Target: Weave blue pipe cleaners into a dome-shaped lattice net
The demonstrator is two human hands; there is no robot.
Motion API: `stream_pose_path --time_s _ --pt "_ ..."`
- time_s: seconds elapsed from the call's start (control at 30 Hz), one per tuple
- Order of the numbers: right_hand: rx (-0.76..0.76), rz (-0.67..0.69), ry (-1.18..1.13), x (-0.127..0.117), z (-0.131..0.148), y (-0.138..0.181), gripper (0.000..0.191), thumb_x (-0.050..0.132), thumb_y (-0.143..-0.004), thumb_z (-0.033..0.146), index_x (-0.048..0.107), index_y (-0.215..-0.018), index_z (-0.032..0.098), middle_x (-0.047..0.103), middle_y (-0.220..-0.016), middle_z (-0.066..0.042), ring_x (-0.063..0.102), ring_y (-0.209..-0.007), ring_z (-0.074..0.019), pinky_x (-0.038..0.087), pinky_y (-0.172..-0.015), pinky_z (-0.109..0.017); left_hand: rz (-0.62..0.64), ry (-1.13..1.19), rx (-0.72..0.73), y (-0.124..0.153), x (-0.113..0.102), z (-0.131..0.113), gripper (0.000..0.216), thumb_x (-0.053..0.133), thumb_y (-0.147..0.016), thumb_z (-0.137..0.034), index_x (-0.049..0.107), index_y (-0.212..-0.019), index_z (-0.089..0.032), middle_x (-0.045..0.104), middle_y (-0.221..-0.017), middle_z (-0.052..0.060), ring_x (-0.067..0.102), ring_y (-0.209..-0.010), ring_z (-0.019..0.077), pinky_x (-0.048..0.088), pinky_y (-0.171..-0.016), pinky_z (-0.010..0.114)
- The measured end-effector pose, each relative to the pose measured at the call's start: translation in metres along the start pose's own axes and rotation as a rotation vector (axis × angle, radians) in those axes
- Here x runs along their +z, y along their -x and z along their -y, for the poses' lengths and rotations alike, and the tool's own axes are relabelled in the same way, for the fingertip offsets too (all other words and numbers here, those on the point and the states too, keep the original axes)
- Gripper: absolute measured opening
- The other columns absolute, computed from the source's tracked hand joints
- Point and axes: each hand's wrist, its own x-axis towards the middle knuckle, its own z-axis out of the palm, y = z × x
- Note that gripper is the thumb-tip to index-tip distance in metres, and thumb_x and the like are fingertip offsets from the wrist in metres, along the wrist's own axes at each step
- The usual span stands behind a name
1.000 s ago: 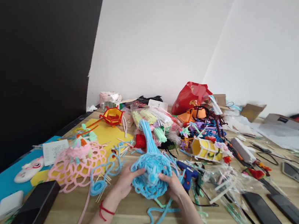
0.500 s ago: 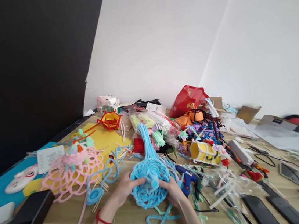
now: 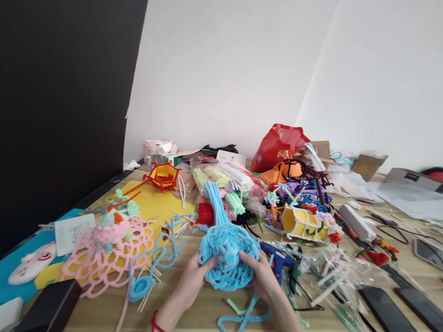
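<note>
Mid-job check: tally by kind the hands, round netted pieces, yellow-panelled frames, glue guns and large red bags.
Hands: 2 (left hand, right hand)
Round netted pieces: 2 (blue netted piece, pink netted piece)
Yellow-panelled frames: 2 (red-edged frame, white-edged frame)
Glue guns: 1 (blue glue gun)
Large red bags: 1 (red bag)
Total: 8

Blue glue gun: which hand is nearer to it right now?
Right. The right hand is just left of the blue glue gun, gripping the light-blue woven piece; the left hand is farther left, at that piece's opposite side.
</note>
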Motion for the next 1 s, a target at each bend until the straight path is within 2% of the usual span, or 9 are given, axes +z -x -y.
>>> stream_pose_path --time_s 0.1,0.23,0.4,0.63,0.73,0.87,1.0 --pt "-0.024 -0.030 0.092 -0.005 -0.001 -0.002 0.047 0.079 -0.058 0.042 0.068 -0.094 0.015 0.073 -0.090 -0.008 0.066 -0.092 -0.0312 0.052 -0.080 -0.043 -0.045 -0.038 0.065 -0.005 -0.006 0.004 0.051 0.078 -0.063 -0.038 0.064 -0.108 -0.017 0.070 -0.110 0.011 0.055 -0.115 0.0316 0.045 -0.095 0.044" --pt "-0.053 -0.045 0.154 -0.006 -0.003 -0.002 0.046 0.079 -0.058 0.042 0.068 -0.094 0.016 0.073 -0.095 -0.009 0.065 -0.096 -0.0304 0.050 -0.084 -0.043 -0.069 -0.119 0.099 -0.005 -0.009 0.003 0.051 0.075 -0.066 -0.040 0.063 -0.109 -0.016 0.071 -0.106 0.010 0.055 -0.116 0.0313 0.045 -0.095 0.044" --pt "-0.019 -0.038 0.103 -0.003 -0.006 -0.001 0.047 0.078 -0.060 0.043 0.068 -0.098 0.017 0.073 -0.096 -0.009 0.064 -0.099 -0.0313 0.048 -0.088 -0.045 -0.086 -0.235 0.141 -0.001 -0.007 -0.006 0.046 0.074 -0.065 -0.044 0.066 -0.101 -0.016 0.072 -0.105 0.008 0.061 -0.106 0.0312 0.047 -0.091 0.041" --pt "0.021 -0.016 0.125 -0.001 -0.011 -0.003 0.049 0.080 -0.058 0.043 0.069 -0.096 0.015 0.073 -0.096 -0.010 0.066 -0.095 -0.0309 0.047 -0.089 -0.045 -0.230 -0.361 0.221 -0.004 -0.012 -0.010 0.042 0.078 -0.058 -0.037 0.064 -0.091 -0.017 0.073 -0.089 0.005 0.066 -0.089 0.0282 0.049 -0.080 0.036" --pt "0.017 0.000 0.098 -0.001 -0.011 -0.002 0.049 0.079 -0.060 0.043 0.068 -0.099 0.015 0.073 -0.095 -0.009 0.066 -0.093 -0.0299 0.046 -0.090 -0.045 -0.175 -0.363 0.167 -0.004 -0.014 -0.012 0.038 0.077 -0.059 -0.035 0.065 -0.090 -0.017 0.073 -0.088 0.005 0.066 -0.087 0.0280 0.050 -0.077 0.035" --pt "0.045 0.026 0.074 0.000 -0.009 0.000 0.047 0.078 -0.061 0.042 0.068 -0.098 0.015 0.074 -0.090 -0.008 0.067 -0.089 -0.0300 0.048 -0.088 -0.044 -0.060 -0.313 0.039 -0.002 -0.015 -0.016 0.037 0.072 -0.065 -0.034 0.067 -0.098 -0.019 0.072 -0.104 0.006 0.062 -0.102 0.0294 0.047 -0.088 0.037" --pt "0.072 0.071 0.075 0.003 -0.007 0.002 0.046 0.079 -0.060 0.041 0.069 -0.095 0.015 0.074 -0.087 -0.008 0.068 -0.089 -0.0304 0.047 -0.088 -0.044 -0.066 -0.307 0.090 -0.002 -0.015 -0.015 0.035 0.068 -0.071 -0.038 0.068 -0.100 -0.018 0.071 -0.107 0.007 0.061 -0.105 0.0291 0.045 -0.092 0.036"
